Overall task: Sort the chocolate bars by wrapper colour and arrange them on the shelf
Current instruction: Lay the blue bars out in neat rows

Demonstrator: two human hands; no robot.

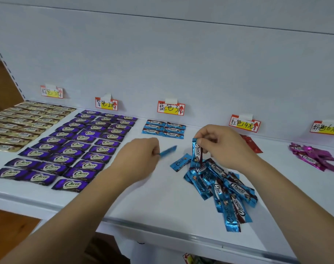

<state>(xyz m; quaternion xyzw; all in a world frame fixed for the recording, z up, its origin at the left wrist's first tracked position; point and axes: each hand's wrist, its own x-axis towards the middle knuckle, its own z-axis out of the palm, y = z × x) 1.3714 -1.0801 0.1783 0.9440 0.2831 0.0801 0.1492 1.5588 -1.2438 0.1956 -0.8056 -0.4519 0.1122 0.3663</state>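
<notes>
Pinching one blue bar (167, 150) in left hand (141, 153), another bar (196, 153) dangling from right hand (221, 143) above blue pile (223, 187) on shelf (143, 202).

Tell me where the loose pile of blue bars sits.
In the head view, the loose pile of blue bars lies right of centre on the shelf, under the right hand, nearer than the blue price label.
</notes>
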